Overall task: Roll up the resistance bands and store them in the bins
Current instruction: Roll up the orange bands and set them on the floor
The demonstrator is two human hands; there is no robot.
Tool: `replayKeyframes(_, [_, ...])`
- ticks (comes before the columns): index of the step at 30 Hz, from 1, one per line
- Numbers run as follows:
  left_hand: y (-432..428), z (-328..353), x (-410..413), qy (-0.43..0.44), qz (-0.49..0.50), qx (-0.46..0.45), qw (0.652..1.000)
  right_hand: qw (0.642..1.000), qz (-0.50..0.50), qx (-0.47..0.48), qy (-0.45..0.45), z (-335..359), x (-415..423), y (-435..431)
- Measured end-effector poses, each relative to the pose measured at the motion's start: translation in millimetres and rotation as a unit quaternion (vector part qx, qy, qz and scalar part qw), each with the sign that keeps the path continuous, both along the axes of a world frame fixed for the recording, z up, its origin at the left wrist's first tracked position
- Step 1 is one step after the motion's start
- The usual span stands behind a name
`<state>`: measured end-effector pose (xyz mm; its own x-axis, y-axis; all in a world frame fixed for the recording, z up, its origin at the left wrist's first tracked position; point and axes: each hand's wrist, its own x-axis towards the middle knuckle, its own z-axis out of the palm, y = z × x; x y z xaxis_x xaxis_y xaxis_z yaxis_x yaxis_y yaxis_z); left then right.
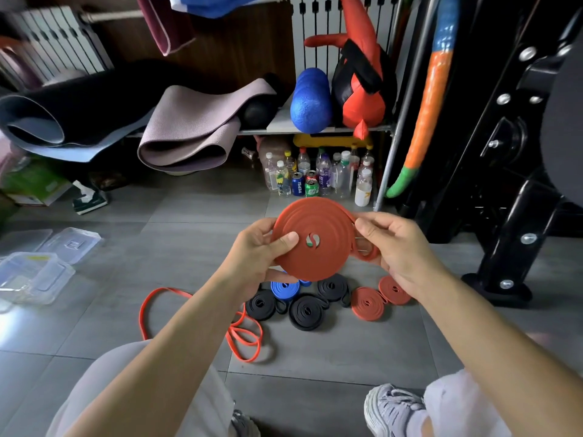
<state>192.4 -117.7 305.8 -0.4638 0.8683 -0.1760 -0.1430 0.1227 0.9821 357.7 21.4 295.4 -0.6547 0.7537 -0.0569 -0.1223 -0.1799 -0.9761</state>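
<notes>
Now left grip (258,257) grasping the red coil (312,238): thumb flat on its front face, fingers curled behind. Right grip (397,247) pinching the band's outer wrap at the coil's right rim; a short unrolled tail (362,254) loops under those fingers. Coil held in air, face turned toward the camera, small hole at its centre, above the pile on the floor. Both forearms reach in from the bottom of view.

Floor (189,247), grey tiles. Mid-floor, below the coil: blue roll (284,289), partly hidden by the left wrist and the coil. Black rolls (307,312), three, clustered around it, close together. Red rolls (367,302), two, touching each other, just right of the black ones. Loose band (244,342), red, unrolled, left of the pile, runs under the left forearm.

Bins (34,275), clear plastic, at the floor's left edge, well apart from the pile; a clear lid (71,244) lies just beyond them. Cannot tell if anything is inside.

Bottles (315,175) and cans stand at the floor's far edge, under a shelf (284,129). Mats (189,130) and a blue roller (310,102) on the shelf. Black rack (520,152) at the right edge. Shoe (391,405) at the near edge.
</notes>
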Motion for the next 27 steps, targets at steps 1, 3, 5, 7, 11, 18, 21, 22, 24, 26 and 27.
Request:
replayKeyframes(1, [1, 0, 2, -0.01, -0.003, 0.002, 1.0, 1.0, -0.001, -0.017, 0.006, 0, 2, 0])
replayKeyframes(3, [4, 1, 7, -0.024, -0.007, 0.008, 1.0, 1.0, -0.014, -0.019, 0.003, 0, 5, 0])
replayKeyframes(5, [10, 3, 12, -0.024, -0.01, 0.014, 1.0, 0.999, -0.049, -0.002, -0.011, 0, 9, 2])
replayKeyframes(7, [18, 6, 16, -0.013, -0.013, 0.011, 1.0, 0.992, -0.098, 0.056, -0.056, 1, 14, 8])
replayKeyframes(11, [46, 13, 30, 0.001, -0.024, 0.001, 1.0, 0.968, -0.126, 0.154, -0.152, 13, 34, 34])
replayKeyframes(18, [117, -31, 72, -0.045, -0.056, -0.082, 0.994, 0.938, -0.132, 0.138, -0.288, -16, 77, 85])
replayKeyframes(21, [143, -86, 86, -0.06, -0.065, -0.149, 0.985, 0.932, -0.131, 0.118, -0.317, -69, 85, 96])
replayKeyframes(22, [150, -107, 89, -0.059, -0.066, -0.172, 0.981, 0.931, -0.123, 0.114, -0.323, -90, 86, 97])
replayKeyframes(24, [163, -147, 94, -0.042, -0.057, -0.213, 0.975, 0.929, -0.123, 0.107, -0.331, -137, 85, 102])
replayKeyframes(26, [174, -182, 99, -0.015, -0.034, -0.246, 0.969, 0.927, -0.123, 0.069, -0.347, -183, 85, 111])
replayKeyframes(27, [179, -199, 101, -0.006, -0.025, -0.26, 0.965, 0.927, -0.115, 0.038, -0.354, -205, 86, 116])
